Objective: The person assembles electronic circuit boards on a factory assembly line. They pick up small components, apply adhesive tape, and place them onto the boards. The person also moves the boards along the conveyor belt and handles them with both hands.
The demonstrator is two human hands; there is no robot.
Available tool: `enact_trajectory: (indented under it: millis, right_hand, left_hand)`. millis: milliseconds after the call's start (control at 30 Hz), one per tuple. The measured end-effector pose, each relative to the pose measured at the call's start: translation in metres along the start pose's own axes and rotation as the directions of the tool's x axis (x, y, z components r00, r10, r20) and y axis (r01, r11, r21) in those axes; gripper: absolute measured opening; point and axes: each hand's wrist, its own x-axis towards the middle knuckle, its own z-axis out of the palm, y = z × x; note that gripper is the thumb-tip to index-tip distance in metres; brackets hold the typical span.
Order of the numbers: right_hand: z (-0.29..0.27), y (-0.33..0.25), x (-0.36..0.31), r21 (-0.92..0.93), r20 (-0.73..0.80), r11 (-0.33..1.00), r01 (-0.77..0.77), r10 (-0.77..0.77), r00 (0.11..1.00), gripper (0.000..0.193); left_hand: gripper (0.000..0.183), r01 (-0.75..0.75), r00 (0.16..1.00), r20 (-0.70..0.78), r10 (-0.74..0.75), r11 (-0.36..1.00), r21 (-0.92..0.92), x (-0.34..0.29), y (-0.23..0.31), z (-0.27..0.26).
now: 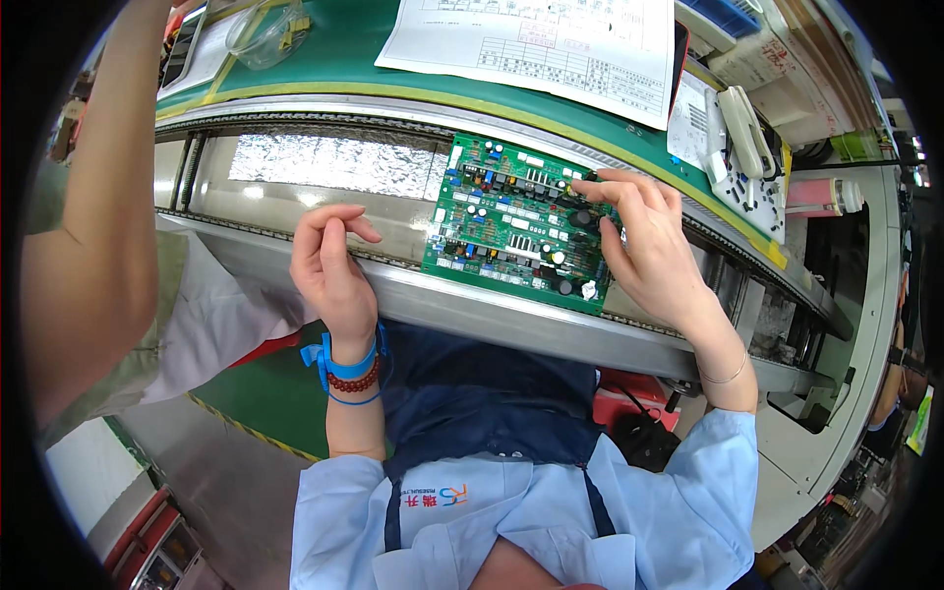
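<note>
A green circuit board (492, 214) full of small parts lies across the two rails of a conveyor. Over its right end is my right hand (649, 241), with index finger and thumb apart. Between them sit round black capacitors (582, 218), and the fingertips are at or just above the parts; whether they touch cannot be made out. Left of the board, my left hand (334, 256) hovers by the near rail, fingers loosely bent and apart, nothing visible in them. A blue wrist strap (352, 370) and red beads circle that wrist.
Another person's arm (108, 197) reaches in at the left. Beyond the conveyor rail (295, 258), printed sheets (551, 59) lie on a green bench with a clear plastic tub (265, 39). A white handset-shaped thing (745, 133) and scattered small black parts (752, 197) are at the right.
</note>
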Motion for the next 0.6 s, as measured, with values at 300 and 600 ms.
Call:
enact_trajectory:
  millis: [300, 600]
  right_hand:
    - [-0.008, -0.008, -0.018, 0.155, 0.022, 0.978, 0.136, -0.141, 0.990, 0.034]
    - [-0.002, -0.009, -0.018, 0.162, 0.057, 0.972, 0.170, -0.181, 0.982, 0.030]
  left_hand:
    - [0.020, -0.011, 1.000, 0.009, 0.011, 0.999, 0.035, 0.000, -0.001, -0.001]
    - [0.020, -0.012, 1.000, 0.009, 0.011, 0.999, 0.042, 0.001, -0.001, -0.001]
